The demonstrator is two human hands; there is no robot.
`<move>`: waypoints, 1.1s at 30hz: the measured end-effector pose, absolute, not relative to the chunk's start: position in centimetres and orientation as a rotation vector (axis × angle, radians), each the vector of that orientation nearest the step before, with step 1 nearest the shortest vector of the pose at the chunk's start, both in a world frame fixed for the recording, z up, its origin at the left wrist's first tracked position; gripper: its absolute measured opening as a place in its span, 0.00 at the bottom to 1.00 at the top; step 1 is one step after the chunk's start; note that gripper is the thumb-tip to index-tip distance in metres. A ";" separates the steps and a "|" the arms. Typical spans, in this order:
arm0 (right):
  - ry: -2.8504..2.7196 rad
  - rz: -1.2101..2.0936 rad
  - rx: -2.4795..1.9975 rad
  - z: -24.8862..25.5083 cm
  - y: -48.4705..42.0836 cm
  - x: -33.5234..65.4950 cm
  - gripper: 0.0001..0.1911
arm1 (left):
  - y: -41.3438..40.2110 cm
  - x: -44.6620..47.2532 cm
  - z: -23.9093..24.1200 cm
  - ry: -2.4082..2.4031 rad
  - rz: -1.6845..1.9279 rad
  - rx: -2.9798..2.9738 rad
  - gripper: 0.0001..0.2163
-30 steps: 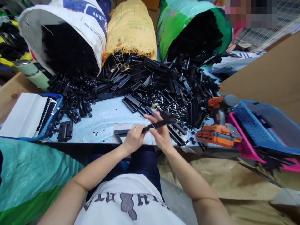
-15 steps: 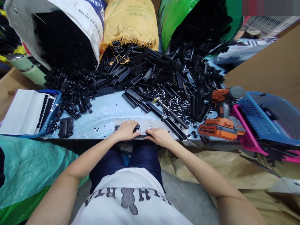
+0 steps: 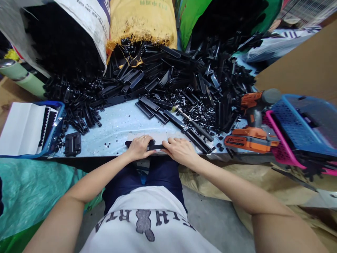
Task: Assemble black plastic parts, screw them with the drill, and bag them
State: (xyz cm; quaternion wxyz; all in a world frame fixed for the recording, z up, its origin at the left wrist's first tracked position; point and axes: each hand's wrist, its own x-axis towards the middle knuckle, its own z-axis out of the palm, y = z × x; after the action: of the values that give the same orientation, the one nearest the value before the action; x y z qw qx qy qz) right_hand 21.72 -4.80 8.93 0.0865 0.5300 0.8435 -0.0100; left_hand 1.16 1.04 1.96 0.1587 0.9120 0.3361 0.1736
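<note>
At the table's front edge, my left hand and my right hand both grip a black plastic part. The left fingers curl over its left portion, and one end sticks out beyond that hand. My right thumb and fingers pinch it farther right. Fingers hide much of its shape. Beneath lies a pale flat plate on the light blue tabletop. Several long black plastic strips and a hammer lie just beyond my right hand.
Black parts and loose screws heap across the back, below a white sack, a yellow sack and a green sack. An orange cordless drill stands right, beside a blue basket. A black hinge-like piece lies left.
The black part between my hands now shows as a longer dark bar and pokes out farther left. My right hand has closed in on it. The camera view has shifted slightly.
</note>
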 end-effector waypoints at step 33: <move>2.361 0.235 2.591 3.8 1.7 32.6 0.18 | 12.6 11.1 7.2 1.203 0.792 2.705 0.12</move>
State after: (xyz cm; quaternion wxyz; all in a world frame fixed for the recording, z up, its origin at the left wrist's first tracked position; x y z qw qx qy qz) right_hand 32.63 1.72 3.82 -0.1848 0.7248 0.6605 0.0656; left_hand 11.12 12.56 7.16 0.0388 0.8820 0.3922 0.2583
